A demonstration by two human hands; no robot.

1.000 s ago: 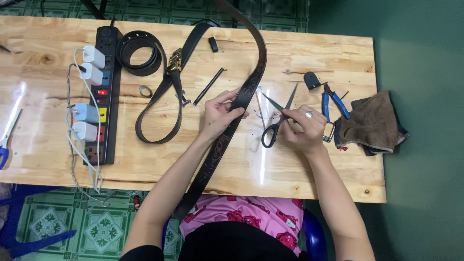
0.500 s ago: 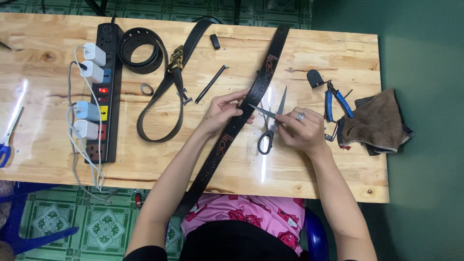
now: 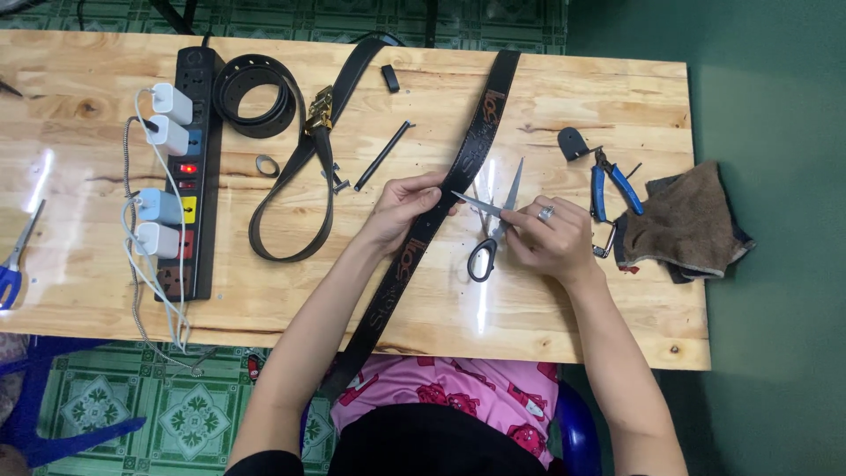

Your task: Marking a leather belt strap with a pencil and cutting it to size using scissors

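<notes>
Pinching the edge of a long black belt (image 3: 441, 211) between thumb and fingers, the left hand (image 3: 401, 207) steadies it near the middle of the tabletop (image 3: 546, 317); the strap runs diagonally from the far edge down past the near edge. The right hand (image 3: 551, 236) is closed around open scissors (image 3: 489, 231), whose blade tip touches the belt just beside the left fingers. A second belt with a buckle (image 3: 304, 176) lies left of centre, a power strip (image 3: 189, 167) toward the left edge. Blue-handled pliers (image 3: 610, 185) and a brown cloth (image 3: 686, 225) sit by the right edge.
</notes>
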